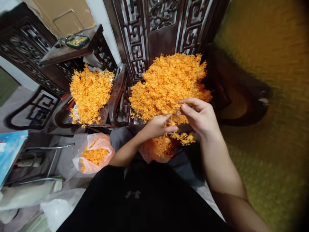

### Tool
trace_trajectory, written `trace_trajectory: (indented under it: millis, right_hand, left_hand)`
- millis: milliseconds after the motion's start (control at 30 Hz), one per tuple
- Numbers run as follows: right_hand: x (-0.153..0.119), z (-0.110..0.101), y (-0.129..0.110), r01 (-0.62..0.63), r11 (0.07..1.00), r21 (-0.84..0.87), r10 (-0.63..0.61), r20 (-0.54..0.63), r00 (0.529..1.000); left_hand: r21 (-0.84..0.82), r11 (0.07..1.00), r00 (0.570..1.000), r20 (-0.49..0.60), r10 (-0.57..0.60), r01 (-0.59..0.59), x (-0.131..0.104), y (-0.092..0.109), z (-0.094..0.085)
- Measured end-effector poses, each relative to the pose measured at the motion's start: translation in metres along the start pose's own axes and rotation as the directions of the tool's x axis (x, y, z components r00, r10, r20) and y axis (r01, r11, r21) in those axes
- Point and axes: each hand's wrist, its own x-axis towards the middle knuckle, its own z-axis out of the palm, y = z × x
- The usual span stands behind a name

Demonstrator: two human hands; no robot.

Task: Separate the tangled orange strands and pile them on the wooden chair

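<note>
A large heap of orange plastic-looking flower pieces (173, 77) lies on a dark carved wooden chair in front of me. My left hand (158, 126) is at the heap's lower edge, fingers bent round part of an orange piece. Just right of it, my right hand (196, 112) pinches a small orange piece between thumb and fingertips. A loose orange strand (184, 138) hangs below the hands. Under them, between my legs, a bag of orange pieces (160, 148) is partly hidden by my left hand and forearm.
A second orange heap (91, 93) sits on the chair to the left. On the floor stands an open pinkish bag (90, 138) with orange pieces. A small wooden table (72, 51) is at upper left, and a blue-topped table (12, 151) at far left.
</note>
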Motion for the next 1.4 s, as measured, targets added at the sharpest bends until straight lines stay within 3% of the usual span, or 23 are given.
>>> trace_trajectory:
  millis: [67, 133, 267, 367, 500, 567, 667, 733, 800, 867, 933, 1033, 1167, 1267, 1400]
  right_hand:
    - [-0.009, -0.002, 0.003, 0.098, 0.987, -0.124, -0.098, 0.008, 0.995]
    - [-0.019, -0.007, 0.012, 0.14, 0.976, -0.168, -0.14, 0.011, 0.99]
    - [-0.045, 0.008, 0.046, 0.04, 0.996, -0.08, -0.029, 0.127, 0.991]
    - [-0.06, 0.044, 0.065, 0.004, 1.0, -0.031, 0.002, 0.201, 0.98]
    - [-0.055, 0.085, 0.063, -0.005, 0.994, -0.107, 0.027, 0.198, 0.98]
    - [-0.047, 0.097, 0.059, -0.012, 0.986, -0.167, 0.052, 0.239, 0.97]
    - [-0.038, 0.106, 0.056, -0.067, 0.989, -0.129, 0.102, 0.282, 0.954]
    - [-0.038, 0.109, 0.056, -0.103, 0.991, -0.085, 0.12, 0.225, 0.967]
    - [-0.041, 0.111, 0.054, -0.116, 0.99, -0.082, 0.127, 0.144, 0.981]
    - [-0.045, 0.112, 0.052, -0.138, 0.984, -0.113, 0.15, 0.105, 0.983]
    - [-0.048, 0.112, 0.051, -0.163, 0.977, -0.14, 0.177, 0.094, 0.98]
    - [-0.052, 0.109, 0.054, -0.18, 0.971, -0.155, 0.195, 0.087, 0.977]
    - [-0.052, 0.098, 0.062, -0.228, 0.969, -0.092, 0.238, 0.114, 0.965]
    - [-0.05, 0.088, 0.065, -0.265, 0.964, -0.03, 0.266, 0.161, 0.95]
    - [-0.049, 0.079, 0.063, -0.226, 0.967, -0.116, 0.239, 0.115, 0.964]
  left_hand:
    - [-0.17, 0.98, 0.995, 0.009, -0.1, 0.101, -0.007, -0.013, 0.008]
    - [-0.354, 0.914, 0.978, 0.012, -0.208, 0.199, -0.021, -0.023, 0.005]
    - [-0.534, 0.793, 0.927, -0.041, -0.372, 0.294, -0.058, -0.038, -0.006]
    - [-0.5, 0.797, 0.914, -0.026, -0.404, 0.338, -0.08, -0.044, -0.006]
    - [-0.347, 0.856, 0.909, -0.025, -0.416, 0.383, -0.098, -0.043, -0.005]
    - [-0.309, 0.873, 0.923, 0.048, -0.382, 0.377, -0.103, -0.04, -0.009]
    - [-0.315, 0.885, 0.937, 0.183, -0.296, 0.342, -0.109, -0.037, -0.018]
    - [-0.316, 0.891, 0.937, 0.229, -0.262, 0.326, -0.113, -0.036, -0.023]
    - [-0.298, 0.898, 0.943, 0.183, -0.279, 0.324, -0.116, -0.037, -0.025]
    - [-0.301, 0.903, 0.949, 0.02, -0.315, 0.306, -0.117, -0.038, -0.023]
    - [-0.319, 0.91, 0.928, -0.169, -0.331, 0.266, -0.114, -0.039, -0.021]
    - [-0.284, 0.939, 0.908, -0.309, -0.282, 0.195, -0.104, -0.04, -0.02]
    - [-0.212, 0.971, 0.929, -0.327, -0.175, 0.108, -0.085, -0.04, -0.028]
    - [-0.263, 0.959, 0.939, -0.292, -0.183, 0.105, -0.071, -0.038, -0.031]
    - [-0.201, 0.968, 0.952, -0.233, -0.196, 0.15, -0.055, -0.028, -0.02]
